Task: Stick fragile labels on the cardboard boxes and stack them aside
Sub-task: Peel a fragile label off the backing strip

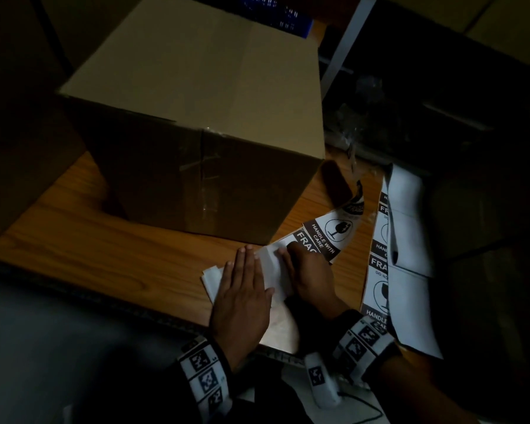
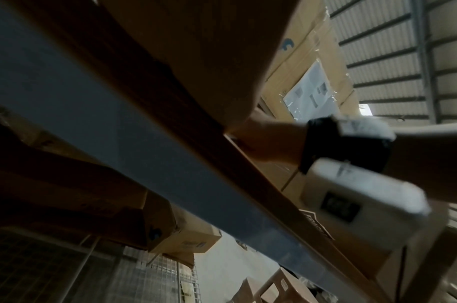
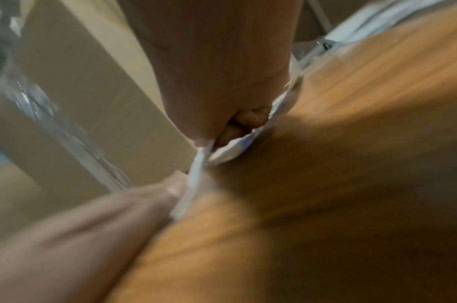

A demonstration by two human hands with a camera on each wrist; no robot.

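A large plain cardboard box (image 1: 196,117) stands on the wooden table (image 1: 104,240), its taped side facing me. A strip of black-and-white fragile labels (image 1: 326,237) curls out from the box's near right corner. My left hand (image 1: 247,276) lies flat with straight fingers, pressing the strip's white backing paper (image 1: 273,270) onto the table. Just to its right, my right hand (image 1: 300,261) has curled fingers pinching the strip at a label's edge. In the right wrist view my right hand (image 3: 237,127) grips the white strip (image 3: 196,174), and the left fingertips (image 3: 170,188) touch it.
A second run of fragile labels (image 1: 378,264) and loose white paper (image 1: 410,224) lie along the table's right side. Dark boxes (image 1: 13,117) stand at the left. Clear plastic wrap (image 1: 364,102) and a blue crate (image 1: 276,13) sit behind the box.
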